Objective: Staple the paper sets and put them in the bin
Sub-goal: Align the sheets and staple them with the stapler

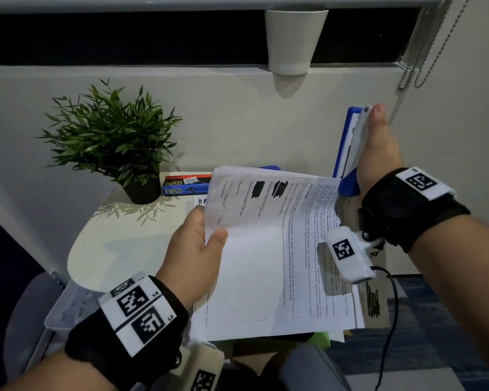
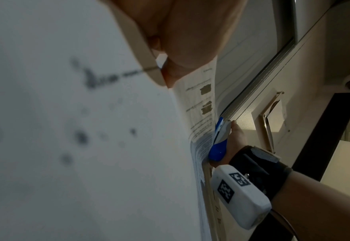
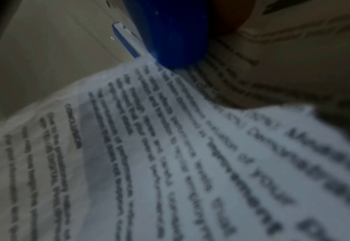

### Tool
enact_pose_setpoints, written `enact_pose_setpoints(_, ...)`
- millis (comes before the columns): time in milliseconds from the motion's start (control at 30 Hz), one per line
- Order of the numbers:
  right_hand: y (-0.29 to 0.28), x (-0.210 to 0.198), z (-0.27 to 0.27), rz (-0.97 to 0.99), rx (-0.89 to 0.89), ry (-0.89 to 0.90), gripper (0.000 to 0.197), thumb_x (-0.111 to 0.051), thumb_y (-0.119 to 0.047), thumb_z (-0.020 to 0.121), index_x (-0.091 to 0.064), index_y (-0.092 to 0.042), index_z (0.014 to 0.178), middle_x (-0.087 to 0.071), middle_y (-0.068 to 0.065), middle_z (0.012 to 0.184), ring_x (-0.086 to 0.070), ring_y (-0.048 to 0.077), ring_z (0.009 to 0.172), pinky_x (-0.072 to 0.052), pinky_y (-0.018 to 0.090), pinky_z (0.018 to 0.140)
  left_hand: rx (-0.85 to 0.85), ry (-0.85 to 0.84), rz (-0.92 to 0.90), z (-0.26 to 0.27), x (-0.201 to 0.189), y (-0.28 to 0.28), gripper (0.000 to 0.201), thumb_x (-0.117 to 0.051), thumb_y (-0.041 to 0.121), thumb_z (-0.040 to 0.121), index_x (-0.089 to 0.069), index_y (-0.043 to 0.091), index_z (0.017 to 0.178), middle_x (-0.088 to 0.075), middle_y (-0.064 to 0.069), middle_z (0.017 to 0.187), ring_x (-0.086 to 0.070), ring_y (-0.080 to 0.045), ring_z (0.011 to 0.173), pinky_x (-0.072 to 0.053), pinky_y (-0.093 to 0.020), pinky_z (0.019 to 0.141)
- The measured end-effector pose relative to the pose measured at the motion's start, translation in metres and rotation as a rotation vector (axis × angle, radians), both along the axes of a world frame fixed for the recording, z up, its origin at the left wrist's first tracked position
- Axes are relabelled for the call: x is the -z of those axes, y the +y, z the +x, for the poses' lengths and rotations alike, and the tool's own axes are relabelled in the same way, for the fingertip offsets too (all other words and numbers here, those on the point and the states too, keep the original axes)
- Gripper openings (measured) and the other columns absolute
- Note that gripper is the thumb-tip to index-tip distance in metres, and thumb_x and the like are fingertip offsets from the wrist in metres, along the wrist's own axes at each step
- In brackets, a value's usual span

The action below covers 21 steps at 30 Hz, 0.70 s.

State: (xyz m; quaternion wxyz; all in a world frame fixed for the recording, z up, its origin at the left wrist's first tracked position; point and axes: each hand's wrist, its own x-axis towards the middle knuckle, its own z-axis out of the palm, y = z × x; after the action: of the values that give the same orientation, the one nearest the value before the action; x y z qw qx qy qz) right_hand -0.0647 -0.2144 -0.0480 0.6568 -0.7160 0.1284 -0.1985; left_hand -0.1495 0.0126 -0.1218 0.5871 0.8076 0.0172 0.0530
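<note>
— Left hand?
— Pinching the paper set at its left edge, thumb on top, fingers underneath. Sheets lifted off the table, printed side up, sloping toward the right.

— Right hand?
— Wrapped around a blue stapler, thumb laid along the white top. Held nearly upright, front end pointing up and away, rear end low by the far right corner of the sheets.

— Touching the paper?
— Looks so from the right wrist view: blue end meeting the corner of the printed page. Too blurred to say whether the corner sits inside the mouth.

— From the left wrist view?
— Close, blurred paper filling the left side, thumb pressed on it; farther off, the stapler in the other hand, right beside the page edge.

— The bin?
— Clear plastic bin at lower left, just below the table edge, beside the left wrist.

— Anything else on the table?
— Potted plant at the back left, a box of staples just to its right. More printed sheets lying under the lifted set, toward the right. White cup-shaped pot hanging from the sill above.
</note>
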Motion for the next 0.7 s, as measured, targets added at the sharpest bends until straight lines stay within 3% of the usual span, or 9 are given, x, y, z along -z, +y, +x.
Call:
enact_pose_setpoints(100, 0.002, 0.001, -0.003, 0.067, -0.013, 0.006, 0.078, -0.028, -0.06, 0.095, -0.034, 0.005, 0.138, -0.039, 0.024, 0.142, -0.041, 0.04, 0.127, -0.037, 0.046, 0.103, -0.013, 0.007, 0.003, 0.0, 0.003, 0.0, 0.03, -0.049, 0.008, 0.094, -0.051, 0.036, 0.107, -0.063, 0.011, 0.114, -0.059, -0.011, 0.106, -0.048, -0.041, 0.095)
enact_pose_setpoints(167, 0.005, 0.002, -0.002, 0.078, -0.017, 0.012, 0.084, -0.03, -0.066, 0.092, -0.038, 0.005, 0.136, -0.048, 0.023, 0.136, -0.049, 0.041, 0.121, -0.038, 0.049, 0.102, -0.021, 0.016, -0.012, 0.0, 0.005, 0.001, 0.031, -0.049, 0.007, 0.094, -0.052, 0.038, 0.102, -0.064, 0.012, 0.112, -0.06, -0.011, 0.106, -0.048, -0.041, 0.095)
enact_pose_setpoints(233, 0.007, 0.003, -0.004, 0.121, -0.011, 0.008, 0.088, -0.033, -0.079, 0.078, -0.063, -0.004, 0.114, -0.066, 0.012, 0.105, -0.065, 0.033, 0.093, -0.048, 0.053, 0.094, -0.024, 0.035, -0.029, 0.001, 0.007, 0.002, 0.032, -0.048, 0.007, 0.094, -0.053, 0.038, 0.101, -0.065, 0.01, 0.113, -0.06, -0.014, 0.106, -0.048, -0.043, 0.095)
enact_pose_setpoints(300, 0.001, 0.003, -0.001, 0.229, 0.073, -0.031, 0.064, -0.036, -0.077, 0.08, -0.067, -0.022, 0.085, -0.068, 0.001, 0.081, -0.068, 0.024, 0.077, -0.058, 0.043, 0.076, -0.03, 0.056, -0.023, 0.003, 0.009, 0.004, 0.029, -0.049, 0.007, 0.094, -0.053, 0.035, 0.102, -0.065, 0.008, 0.113, -0.061, -0.016, 0.106, -0.048, -0.045, 0.095)
enact_pose_setpoints(367, -0.008, -0.001, -0.001, 0.328, 0.159, -0.054, 0.047, -0.037, -0.068, 0.089, -0.06, -0.028, 0.08, -0.066, -0.007, 0.077, -0.069, 0.016, 0.077, -0.056, 0.032, 0.068, -0.048, 0.069, -0.014, 0.005, 0.011, 0.01, 0.027, -0.049, 0.008, 0.094, -0.053, 0.034, 0.1, -0.065, 0.008, 0.113, -0.061, -0.017, 0.106, -0.048, -0.046, 0.095)
enact_pose_setpoints(433, -0.016, -0.003, 0.001, 0.366, 0.159, -0.08, 0.04, -0.039, -0.063, 0.092, -0.057, -0.029, 0.08, -0.065, -0.01, 0.073, -0.068, 0.009, 0.069, -0.056, 0.031, 0.066, -0.075, 0.093, -0.022, 0.009, 0.015, 0.017, 0.028, -0.05, 0.008, 0.094, -0.054, 0.036, 0.098, -0.065, 0.007, 0.113, -0.061, -0.018, 0.106, -0.048, -0.046, 0.096)
enact_pose_setpoints(500, -0.019, 0.001, -0.001, 0.278, 0.073, -0.028, 0.035, -0.045, -0.058, 0.092, -0.056, -0.027, 0.079, -0.062, -0.009, 0.068, -0.064, 0.009, 0.061, -0.054, 0.031, 0.067, -0.089, 0.126, -0.057, 0.013, 0.017, 0.024, 0.03, -0.05, 0.008, 0.094, -0.055, 0.037, 0.096, -0.066, 0.008, 0.112, -0.062, -0.019, 0.105, -0.048, -0.047, 0.095)
enact_pose_setpoints(600, -0.013, 0.028, -0.007, 0.078, -0.118, 0.21, 0.035, -0.051, -0.051, 0.092, -0.054, -0.02, 0.076, -0.056, -0.002, 0.07, -0.056, 0.013, 0.061, -0.046, 0.029, 0.065, -0.098, 0.196, -0.101, 0.02, 0.022, 0.031, 0.028, -0.05, 0.009, 0.093, -0.055, 0.036, 0.095, -0.067, 0.006, 0.109, -0.063, -0.021, 0.102, -0.048, -0.049, 0.094)
enact_pose_setpoints(700, -0.002, 0.073, -0.022, 0.061, -0.399, 0.496, 0.045, -0.054, -0.054, 0.089, -0.066, -0.011, 0.096, -0.071, 0.009, 0.086, -0.068, 0.025, 0.075, -0.054, 0.036, 0.078, -0.095, 0.286, 0.138, 0.03, 0.021, 0.039, 0.018, -0.054, 0.01, 0.089, -0.054, 0.024, 0.101, -0.064, 0.003, 0.112, -0.061, -0.022, 0.102, -0.049, -0.043, 0.094)
